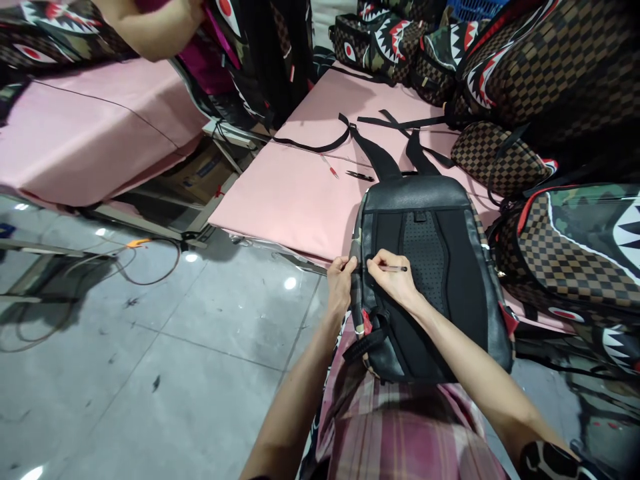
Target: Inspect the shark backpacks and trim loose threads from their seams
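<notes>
A black backpack (465, 273) lies with its padded back panel facing up, partly on the pink table and partly over my lap. My left hand (341, 283) pinches the backpack's camouflage-patterned left side edge. Between the fingers of my right hand (395, 277) is a pen (394, 269), whose tip end is hidden by the fingers near the black trim along that same edge. Two shoulder straps (377, 153) stretch away over the tabletop from the top of the bag. A red tab (367, 323) and a loose black strap show at the lower left.
Thread snips (360, 176) and a red-and-clear pen (330, 167) lie on the pink table (285, 200). Checkered shark-mouth bags (575, 247) crowd the right and far side. Across a gap, another person's arm (155, 30) is beside a second pink table (110, 133). Cables lie on the tiled floor.
</notes>
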The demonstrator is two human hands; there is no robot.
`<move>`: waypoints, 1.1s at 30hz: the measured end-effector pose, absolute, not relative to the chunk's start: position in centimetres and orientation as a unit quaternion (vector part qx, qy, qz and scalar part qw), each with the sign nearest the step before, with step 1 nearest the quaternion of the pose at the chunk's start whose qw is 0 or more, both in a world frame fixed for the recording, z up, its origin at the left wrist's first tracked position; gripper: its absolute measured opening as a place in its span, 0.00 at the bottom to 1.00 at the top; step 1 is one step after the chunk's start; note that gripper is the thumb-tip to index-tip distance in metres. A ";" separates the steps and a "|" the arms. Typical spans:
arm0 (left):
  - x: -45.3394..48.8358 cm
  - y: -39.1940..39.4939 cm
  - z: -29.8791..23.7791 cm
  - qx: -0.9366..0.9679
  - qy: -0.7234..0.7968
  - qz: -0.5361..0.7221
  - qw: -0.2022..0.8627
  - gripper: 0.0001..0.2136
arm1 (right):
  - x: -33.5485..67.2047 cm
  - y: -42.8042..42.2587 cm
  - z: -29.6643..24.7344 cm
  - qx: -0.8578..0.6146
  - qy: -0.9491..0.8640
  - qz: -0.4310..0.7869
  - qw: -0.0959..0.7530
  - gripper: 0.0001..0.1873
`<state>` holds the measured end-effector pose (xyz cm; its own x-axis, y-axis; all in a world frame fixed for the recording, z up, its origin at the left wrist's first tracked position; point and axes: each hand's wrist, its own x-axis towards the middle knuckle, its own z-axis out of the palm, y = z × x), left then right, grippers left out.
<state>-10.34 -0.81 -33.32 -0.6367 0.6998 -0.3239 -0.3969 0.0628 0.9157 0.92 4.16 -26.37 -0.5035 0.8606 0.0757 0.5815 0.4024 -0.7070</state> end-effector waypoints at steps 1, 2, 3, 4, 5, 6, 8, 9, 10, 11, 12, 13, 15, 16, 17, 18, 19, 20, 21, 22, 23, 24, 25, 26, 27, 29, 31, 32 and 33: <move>-10.3 -0.8 -33.2 0.124 0.602 0.672 0.413 0.09 | 0.9 4.2 -26.4 -0.455 -0.799 0.318 0.231 0.12; -10.3 -0.8 -33.2 0.121 0.600 0.671 0.418 0.09 | 0.8 4.3 -26.4 -0.461 -0.793 0.319 0.239 0.12; -10.3 -0.9 -33.1 0.120 0.599 0.670 0.423 0.10 | 0.7 4.3 -26.5 -0.463 -0.790 0.320 0.244 0.12; -10.3 -0.9 -33.1 0.118 0.597 0.669 0.427 0.10 | 0.6 4.3 -26.5 -0.462 -0.789 0.322 0.246 0.12; -10.4 -0.9 -33.0 0.116 0.595 0.669 0.430 0.11 | 0.6 4.3 -26.6 -0.462 -0.788 0.324 0.247 0.12; -10.4 -0.9 -33.0 0.113 0.594 0.668 0.434 0.11 | 0.6 4.3 -26.6 -0.460 -0.788 0.329 0.245 0.12; -10.5 -0.9 -32.9 0.107 0.590 0.666 0.444 0.12 | 0.8 4.4 -26.7 -0.456 -0.783 0.350 0.239 0.11; -10.5 -0.9 -32.8 0.105 0.588 0.664 0.450 0.12 | 1.0 4.5 -26.7 -0.458 -0.770 0.373 0.241 0.12; -10.6 -0.9 -32.8 0.103 0.586 0.661 0.458 0.12 | 1.1 4.6 -26.7 -0.465 -0.747 0.405 0.249 0.12; -10.6 -0.9 -32.7 0.101 0.583 0.657 0.467 0.13 | 1.3 4.8 -26.7 -0.473 -0.717 0.441 0.261 0.13; -10.7 -0.9 -32.7 0.100 0.580 0.653 0.476 0.13 | 1.4 4.9 -26.7 -0.479 -0.687 0.473 0.272 0.14; -10.8 -0.9 -32.7 0.100 0.577 0.650 0.485 0.14 | 1.6 5.1 -26.7 -0.482 -0.665 0.497 0.280 0.14; -11.0 -0.8 -32.7 0.097 0.573 0.644 0.498 0.14 | 1.7 5.3 -26.7 -0.481 -0.658 0.508 0.279 0.14; -11.0 -0.8 -32.8 0.095 0.570 0.643 0.502 0.14 | 1.7 5.4 -26.8 -0.483 -0.666 0.498 0.272 0.13; -11.1 -0.7 -32.8 0.093 0.569 0.642 0.505 0.14 | 1.6 5.4 -26.8 -0.487 -0.676 0.485 0.265 0.13; -11.1 -0.7 -32.9 0.090 0.567 0.642 0.508 0.14 | 1.6 5.4 -26.8 -0.492 -0.683 0.473 0.259 0.13; -11.2 -0.6 -32.9 0.088 0.565 0.642 0.511 0.15 | 1.5 5.4 -26.9 -0.497 -0.689 0.463 0.254 0.13; -11.2 -0.5 -33.0 0.085 0.564 0.641 0.514 0.15 | 1.4 5.4 -26.9 -0.499 -0.695 0.454 0.249 0.13; -11.3 -0.5 -33.1 0.082 0.563 0.640 0.516 0.15 | 1.3 5.3 -26.9 -0.498 -0.702 0.447 0.245 0.13; -11.3 -0.4 -33.1 0.080 0.562 0.639 0.520 0.15 | 1.2 5.3 -27.0 -0.497 -0.708 0.440 0.240 0.13; -11.4 -0.4 -33.2 0.077 0.561 0.637 0.523 0.15 | 1.1 5.3 -27.0 -0.495 -0.715 0.434 0.236 0.12; -11.4 -0.4 -33.2 0.076 0.560 0.636 0.525 0.16 | 1.0 5.3 -27.0 -0.495 -0.720 0.427 0.231 0.12; -11.4 -0.4 -33.2 0.075 0.560 0.635 0.527 0.16 | 0.9 5.3 -27.0 -0.495 -0.725 0.422 0.227 0.12; -11.4 -0.4 -33.2 0.074 0.559 0.635 0.528 0.16 | 0.8 5.3 -27.0 -0.496 -0.728 0.417 0.225 0.11; -11.4 -0.4 -33.2 0.074 0.559 0.635 0.528 0.16 | 0.8 5.4 -27.0 -0.497 -0.730 0.413 0.225 0.11; -11.4 -0.4 -33.2 0.075 0.559 0.637 0.526 0.17 | 0.6 5.5 -27.1 -0.498 -0.731 0.405 0.234 0.11; -11.4 -0.4 -33.3 0.078 0.559 0.639 0.522 0.17 | 0.4 5.6 -27.1 -0.495 -0.732 0.395 0.251 0.12; -11.4 -0.4 -33.3 0.080 0.560 0.639 0.521 0.17 | 0.4 5.6 -27.2 -0.493 -0.733 0.389 0.260 0.12; -11.4 -0.4 -33.4 0.082 0.562 0.639 0.519 0.17 | 0.3 5.7 -27.2 -0.491 -0.735 0.385 0.266 0.12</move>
